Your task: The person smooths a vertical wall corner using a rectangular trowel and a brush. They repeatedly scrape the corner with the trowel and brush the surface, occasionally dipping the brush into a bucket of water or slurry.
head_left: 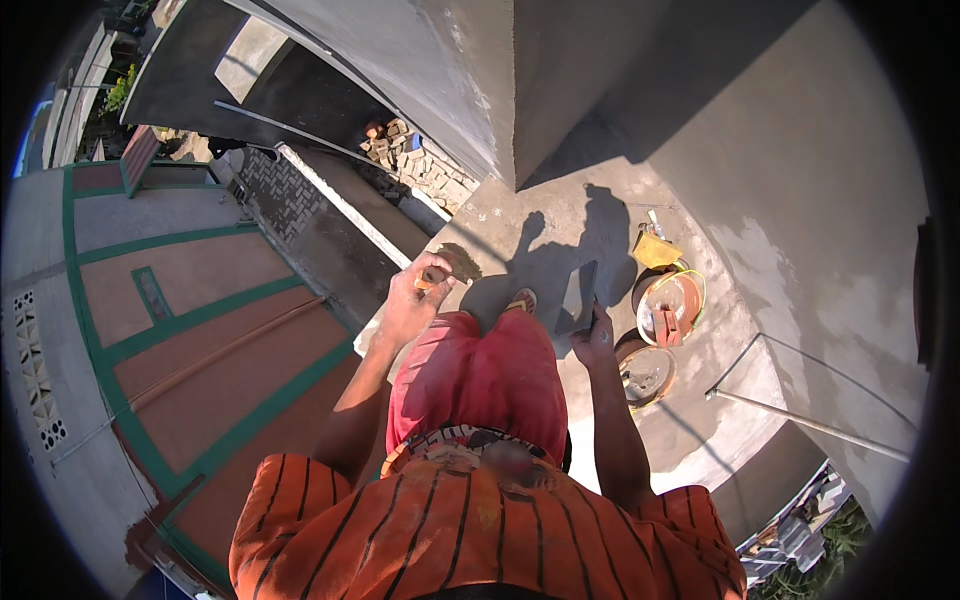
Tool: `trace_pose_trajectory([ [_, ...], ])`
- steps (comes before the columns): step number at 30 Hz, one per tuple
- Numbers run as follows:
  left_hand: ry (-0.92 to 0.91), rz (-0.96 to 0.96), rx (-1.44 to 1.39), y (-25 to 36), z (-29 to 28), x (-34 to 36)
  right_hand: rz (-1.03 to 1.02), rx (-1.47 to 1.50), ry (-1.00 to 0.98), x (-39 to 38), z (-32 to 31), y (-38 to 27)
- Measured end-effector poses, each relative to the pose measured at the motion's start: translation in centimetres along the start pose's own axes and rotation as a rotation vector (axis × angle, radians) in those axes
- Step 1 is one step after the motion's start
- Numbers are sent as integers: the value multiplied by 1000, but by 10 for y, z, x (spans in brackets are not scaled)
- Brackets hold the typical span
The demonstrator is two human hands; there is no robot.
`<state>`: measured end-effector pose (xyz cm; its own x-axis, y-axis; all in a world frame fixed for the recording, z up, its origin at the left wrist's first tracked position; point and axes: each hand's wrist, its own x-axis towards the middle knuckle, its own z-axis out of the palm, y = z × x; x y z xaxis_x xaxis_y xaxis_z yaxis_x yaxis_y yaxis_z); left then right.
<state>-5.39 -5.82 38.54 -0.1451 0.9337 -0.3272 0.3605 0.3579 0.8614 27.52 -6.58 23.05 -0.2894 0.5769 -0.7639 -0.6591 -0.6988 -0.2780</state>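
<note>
My right hand [595, 337] is closed on a flat grey plastering trowel [577, 300], its blade held upright in front of my right thigh. My left hand [408, 305] is raised beside my left thigh, fingers curled in around a small orange-brown thing [430, 279] that I cannot make out. Beneath that hand a dark wet patch [459, 262] marks the concrete floor [520, 225]. To the right of the trowel stand a round tub [690, 295] with a reddish block [667, 326] and a second round tub [650, 378]. A yellow piece [655, 250] lies at their far side.
A plastered wall corner [514, 120] rises ahead, and another grey wall [800, 200] runs along the right. A thin metal rod [810, 426] leans there. On the left the floor ends at an edge, with a lower yard, stacked bricks [430, 170] and a green-trimmed building [200, 330] beyond.
</note>
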Motion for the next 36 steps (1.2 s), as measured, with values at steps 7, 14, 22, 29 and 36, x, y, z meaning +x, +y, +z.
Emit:
trace_pose_trajectory([
  [7,0,-8,-6,-77,35,36,88,66,31,45,-11,33],
  [14,7,128,-38,-156,45,120,-239,96,117,180,-35,107],
  [22,-198,364,186,-282,81,209,-443,237,293,412,-78,208],
  [29,-487,270,312,-343,103,216,-877,119,107,561,-151,176],
  [36,-431,454,442,-339,110,226,-856,-57,49,561,-135,155],
])
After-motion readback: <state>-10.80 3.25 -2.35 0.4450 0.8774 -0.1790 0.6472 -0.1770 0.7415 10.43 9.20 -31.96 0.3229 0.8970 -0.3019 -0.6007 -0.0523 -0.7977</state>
